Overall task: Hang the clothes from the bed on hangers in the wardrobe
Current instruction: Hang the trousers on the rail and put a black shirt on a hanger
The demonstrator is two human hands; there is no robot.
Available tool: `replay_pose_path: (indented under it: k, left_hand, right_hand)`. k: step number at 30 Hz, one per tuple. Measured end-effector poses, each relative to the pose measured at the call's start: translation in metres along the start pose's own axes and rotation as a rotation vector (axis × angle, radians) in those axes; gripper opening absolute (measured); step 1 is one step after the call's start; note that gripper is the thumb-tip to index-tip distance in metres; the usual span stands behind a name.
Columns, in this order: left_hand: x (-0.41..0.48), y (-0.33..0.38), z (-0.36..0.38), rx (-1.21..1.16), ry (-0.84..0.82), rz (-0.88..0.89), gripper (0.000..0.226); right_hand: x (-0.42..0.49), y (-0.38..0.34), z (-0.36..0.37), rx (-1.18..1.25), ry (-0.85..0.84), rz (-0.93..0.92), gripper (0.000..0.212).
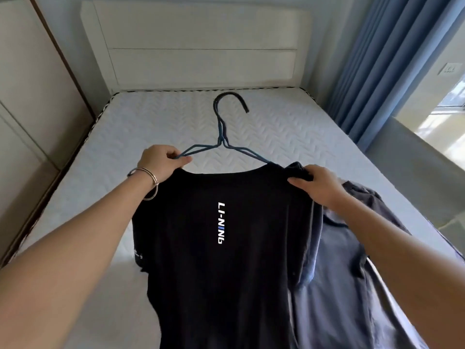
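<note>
While I hold the black shirt (221,260) over the bed (289,137), my left hand (161,161) fingers pinch the hanger (221,137); right hand (318,185) fingers grip the shirt's shoulder, blue shirt (352,273) lying right

My left hand (161,161) pinches one arm of the blue wire hanger (221,137); my right hand (317,185) grips the black T-shirt (221,260) at its shoulder. A grey-blue shirt (352,273) lies beside it on the bed (156,122).
</note>
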State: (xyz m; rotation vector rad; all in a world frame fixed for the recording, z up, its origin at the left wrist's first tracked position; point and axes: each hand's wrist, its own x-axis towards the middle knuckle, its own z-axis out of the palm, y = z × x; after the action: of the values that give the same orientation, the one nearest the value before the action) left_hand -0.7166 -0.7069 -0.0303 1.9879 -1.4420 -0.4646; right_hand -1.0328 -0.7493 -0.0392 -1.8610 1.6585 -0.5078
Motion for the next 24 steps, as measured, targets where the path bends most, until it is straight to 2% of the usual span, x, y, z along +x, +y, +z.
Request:
replay_pose_path:
  k: [6,9,13,19,22,24]
  left_hand:
    - [0.075,-0.077,0.084,0.199,-0.147,-0.185,0.026]
    - [0.109,-0.100,0.123,0.276,-0.106,-0.265,0.030]
    - [0.160,-0.117,0.171,0.222,-0.084,-0.265,0.030]
    - [0.225,-0.144,0.245,0.431,-0.028,-0.280,0.029]
    - [0.244,-0.171,0.287,0.332,-0.051,-0.292,0.028]
    - [0.236,-0.189,0.323,0.234,-0.106,-0.281,0.032]
  right_hand:
    - [0.100,0.048,0.079,-0.087,-0.110,0.044,0.026]
    - [0.148,0.068,0.109,-0.092,-0.132,0.085,0.034]
    - [0.211,0.098,0.138,-0.149,-0.094,0.127,0.041]
    - [0.287,0.142,0.190,-0.188,-0.051,0.184,0.045]
    - [0.306,0.165,0.230,-0.132,0.040,0.129,0.052]
    - [0.301,0.184,0.261,-0.199,0.086,0.058,0.057]
